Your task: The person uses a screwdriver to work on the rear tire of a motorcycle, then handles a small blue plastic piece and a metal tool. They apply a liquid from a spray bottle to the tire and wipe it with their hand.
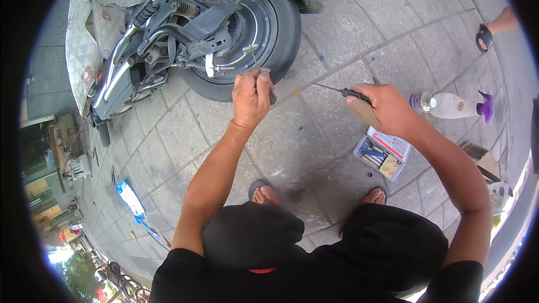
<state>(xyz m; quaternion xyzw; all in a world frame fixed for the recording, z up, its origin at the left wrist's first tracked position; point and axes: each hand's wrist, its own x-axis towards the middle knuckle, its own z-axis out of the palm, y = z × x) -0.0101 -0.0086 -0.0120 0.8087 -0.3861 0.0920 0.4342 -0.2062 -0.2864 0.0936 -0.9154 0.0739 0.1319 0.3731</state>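
Note:
My left hand (252, 98) is closed around the dark handle of a thin-shafted tool (256, 59). A pale yellowish strip (250, 49) lies across its tip, in front of the wheel. To the right, my right hand (387, 109) grips a black-handled tool (337, 89) with a slim pointed shaft aimed left. Something flat and tan (365, 113) shows beneath that palm. The black tyre (289, 39) belongs to a scooter (163, 39) lying on its side, its hub, shock springs and frame exposed. Fingers hide most of the left handle.
An open plastic case (387, 173) of small tools sits on the paving below my right forearm. Beyond it lies a clear spray bottle (449, 105) with a purple head. A blue-white packet (131, 199) is at left. Another person's sandalled feet (484, 37) stand at upper right.

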